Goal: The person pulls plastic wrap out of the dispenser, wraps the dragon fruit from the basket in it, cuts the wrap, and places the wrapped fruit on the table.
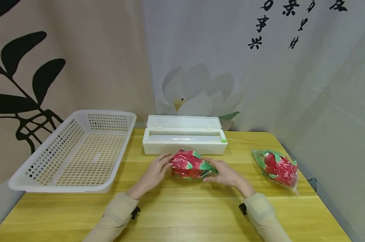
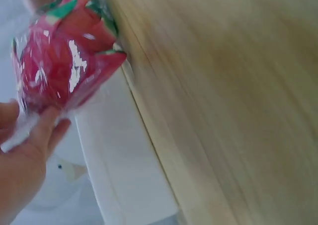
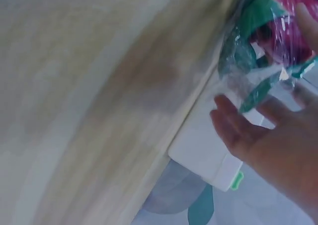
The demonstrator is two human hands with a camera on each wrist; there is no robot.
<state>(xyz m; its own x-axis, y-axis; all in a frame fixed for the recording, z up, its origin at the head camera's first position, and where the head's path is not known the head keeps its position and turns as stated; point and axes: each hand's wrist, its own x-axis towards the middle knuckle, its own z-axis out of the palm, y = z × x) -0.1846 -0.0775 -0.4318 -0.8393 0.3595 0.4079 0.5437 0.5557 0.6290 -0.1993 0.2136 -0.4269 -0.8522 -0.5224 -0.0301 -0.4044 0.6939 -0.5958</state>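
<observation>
A red dragon fruit [image 1: 189, 164] with green scale tips, wrapped in shiny clear film, is between both hands in front of the white box. At its left end my left hand [image 1: 156, 169] pinches the film; the left wrist view shows thumb and fingers on the gathered wrap [image 2: 30, 123]. My right hand [image 1: 226, 173] holds the green-tipped right end, thumb on the near side. In the right wrist view the fingers [image 3: 238, 123] curve beneath that end. A second film-wrapped dragon fruit [image 1: 280, 168] lies on the table at the right.
Behind the fruit stands a white cling film dispenser [image 1: 185, 148], its lid [image 1: 183, 121] raised and a green slider [image 1: 223, 140] at its right end. A white perforated basket [image 1: 109, 181] sits at the left of the wooden table [image 1: 182, 215]. Printed curtains hang behind.
</observation>
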